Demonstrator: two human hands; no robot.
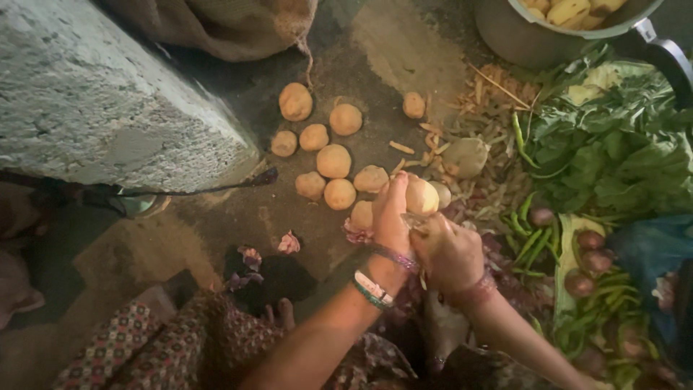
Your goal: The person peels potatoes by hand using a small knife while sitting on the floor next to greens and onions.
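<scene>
your left hand (391, 217) grips a pale potato (421, 196) between fingers and thumb, over the floor (303, 217) beside the loose potatoes (333, 161). your right hand (449, 253) is closed around a small peeler (413, 220) pressed against it. peelings (433, 144) lie beyond, green chillies (527, 242) and leafy greens (613, 152) toward the right edge.

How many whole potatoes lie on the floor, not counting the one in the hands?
About 10: nine in a loose cluster of potatoes left of the left hand, one apart near the peelings. Others may hide behind the hands.
</scene>
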